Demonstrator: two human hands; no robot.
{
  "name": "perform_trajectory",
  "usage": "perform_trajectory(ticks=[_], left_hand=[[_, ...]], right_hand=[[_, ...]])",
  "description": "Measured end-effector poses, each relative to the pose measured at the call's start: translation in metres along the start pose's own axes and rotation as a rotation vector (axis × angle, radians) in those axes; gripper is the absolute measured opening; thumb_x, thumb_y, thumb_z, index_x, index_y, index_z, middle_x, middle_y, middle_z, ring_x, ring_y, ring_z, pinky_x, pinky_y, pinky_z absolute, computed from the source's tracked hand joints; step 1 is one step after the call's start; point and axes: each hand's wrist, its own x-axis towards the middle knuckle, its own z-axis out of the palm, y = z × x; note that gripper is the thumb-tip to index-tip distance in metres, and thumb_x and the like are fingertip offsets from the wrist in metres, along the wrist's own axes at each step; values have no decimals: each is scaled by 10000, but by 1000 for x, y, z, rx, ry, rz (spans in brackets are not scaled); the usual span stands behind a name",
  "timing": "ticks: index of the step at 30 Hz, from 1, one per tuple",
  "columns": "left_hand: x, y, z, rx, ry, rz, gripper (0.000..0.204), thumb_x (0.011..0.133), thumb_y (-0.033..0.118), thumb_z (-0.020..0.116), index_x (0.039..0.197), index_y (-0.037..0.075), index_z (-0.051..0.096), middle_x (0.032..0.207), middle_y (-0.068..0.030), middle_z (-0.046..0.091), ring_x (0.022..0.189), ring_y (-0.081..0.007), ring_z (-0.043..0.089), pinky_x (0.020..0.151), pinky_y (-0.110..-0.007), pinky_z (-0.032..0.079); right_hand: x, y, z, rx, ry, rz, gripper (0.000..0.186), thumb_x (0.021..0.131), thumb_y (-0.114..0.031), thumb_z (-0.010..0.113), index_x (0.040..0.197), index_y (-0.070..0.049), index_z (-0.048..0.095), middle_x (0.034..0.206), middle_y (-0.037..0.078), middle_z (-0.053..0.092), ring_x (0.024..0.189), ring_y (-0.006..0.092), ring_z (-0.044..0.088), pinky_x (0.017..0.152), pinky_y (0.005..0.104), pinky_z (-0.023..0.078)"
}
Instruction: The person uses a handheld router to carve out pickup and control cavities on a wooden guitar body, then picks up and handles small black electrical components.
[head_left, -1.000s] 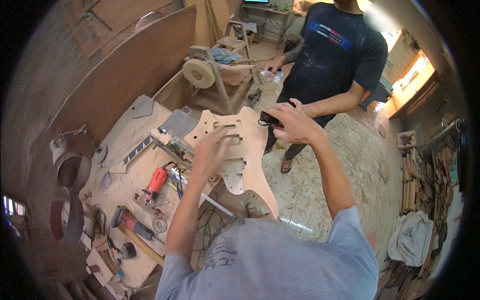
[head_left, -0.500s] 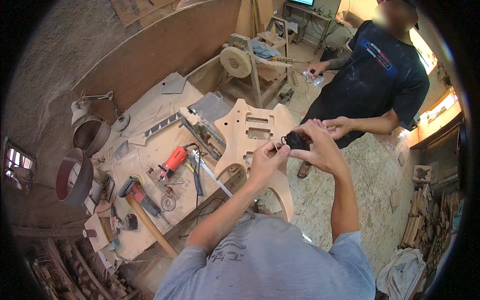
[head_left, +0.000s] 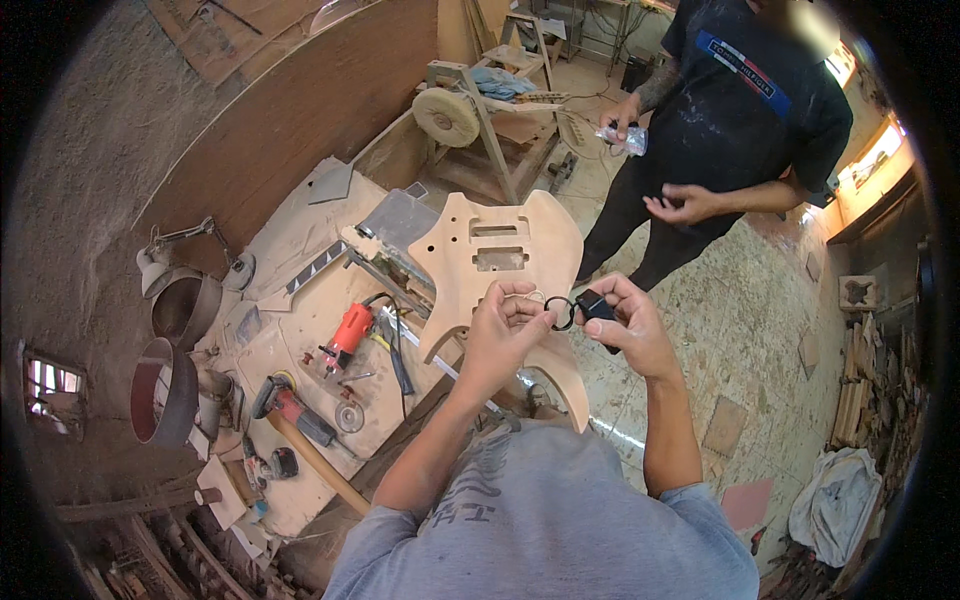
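Note:
Over a pale wooden guitar body point(head_left: 553, 235) with cut-out cavities, both my hands are raised close together. My right hand point(head_left: 640, 338) grips a small black block-shaped part point(head_left: 594, 304) between thumb and fingers; its exact kind is unclear. A black cable point(head_left: 561, 325) curves in a loop from this part toward my left hand point(head_left: 512, 330). My left thumb and fingers pinch the cable, and a thin pale wire point(head_left: 537, 296) shows beside them. The guitar body lies beneath my left hand, its lower part partly hidden by my hands and arm.
A person in black stands opposite, one hand point(head_left: 685, 203) open, the other point(head_left: 624, 117) holding a small clear packet. On the dusty bench at left lie a red power tool point(head_left: 349, 330), an angle grinder point(head_left: 298, 412) and a hammer point(head_left: 393, 360). A buffing wheel point(head_left: 446, 117) stands behind.
The other person's open hand has drawn back from my right hand. My hands have moved slightly apart and lower, so the cable loop between them shows. The whole view has shifted a little.

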Motion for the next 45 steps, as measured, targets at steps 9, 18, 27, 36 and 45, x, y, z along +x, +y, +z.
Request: perform_trajectory(ticks=[9, 18, 27, 36, 45], left_hand=[[-14, 3, 13, 303, 189, 10, 190, 959, 73, 810, 1008, -76, 702, 868, -111, 761, 764, -130, 727, 680, -241, 580], [-17, 7, 16, 885, 105, 479, 80, 972, 47, 749, 1015, -20, 739, 897, -119, 753, 767, -212, 738, 694, -346, 580], [-20, -13, 16, 467, 31, 509, 118, 1108, 125, 596, 1058, 30, 547, 925, -77, 645, 798, -170, 646, 727, -316, 533], [-16, -2, 1, 113, 74, 161, 173, 1110, 186, 624, 1122, 49, 519, 930, -78, 635, 786, -138, 652, 687, -268, 550], [-23, 5, 29, 392, 126, 171, 173, 1110, 158, 618, 1166, 40, 505, 1078, -125, 659, 922, -198, 711, 740, -321, 586]], right_hand=[[-9, 20, 29, 56, -11, -132, 428, 922, -212, 751, 1257, -25, 561, 1134, 52, 612, 1007, 119, 608, 910, 281, 497], [-10, 33, 39, -160, 340, -54, 174, 959, -134, 721, 1078, -28, 649, 842, -18, 649, 732, 57, 577, 664, 244, 457], [-12, 32, 29, -172, 395, 29, 150, 962, -152, 739, 1025, -20, 708, 769, -14, 693, 694, 55, 602, 629, 254, 468], [-42, 23, 20, -382, 66, -218, 163, 926, -148, 796, 973, -17, 713, 884, 144, 735, 793, 245, 728, 719, 348, 532], [-37, 39, -6, -81, 175, -69, 210, 977, -213, 758, 987, -19, 679, 803, 119, 717, 757, 183, 713, 699, 340, 524]])
